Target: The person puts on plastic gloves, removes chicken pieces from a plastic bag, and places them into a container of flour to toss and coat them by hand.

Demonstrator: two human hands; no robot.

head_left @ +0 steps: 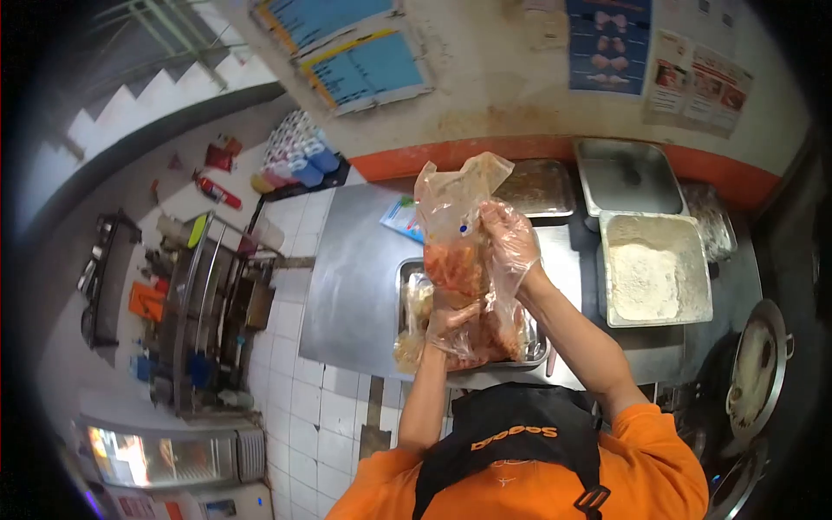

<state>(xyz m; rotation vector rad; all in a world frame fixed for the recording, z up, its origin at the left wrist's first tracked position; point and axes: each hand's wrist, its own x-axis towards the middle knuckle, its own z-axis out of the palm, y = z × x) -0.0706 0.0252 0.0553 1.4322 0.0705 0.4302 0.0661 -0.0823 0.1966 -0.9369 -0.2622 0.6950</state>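
A clear plastic bag [446, 204] with reddish, wet-looking food [455, 264], perhaps marinated meat, is held upright above a metal tray [542, 355]. My right hand [510, 238], in a thin clear plastic glove, is closed on the bag's upper right side. Lower down, my left hand [452, 322], also under clear plastic, wraps round the bag's bottom part. In the tray beneath lie more reddish-brown pieces [511, 334] and a pale plastic-wrapped bundle [418, 299] at the left. My hands and the bag hide part of the tray.
A blue-and-white packet [401, 218] lies on the steel table [347, 277] behind the bag. To the right stand a pan of white flour-like powder [646, 282], a deep steel pan [628, 178] and a shallow tray [537, 189]. Large woks [756, 373] sit at far right.
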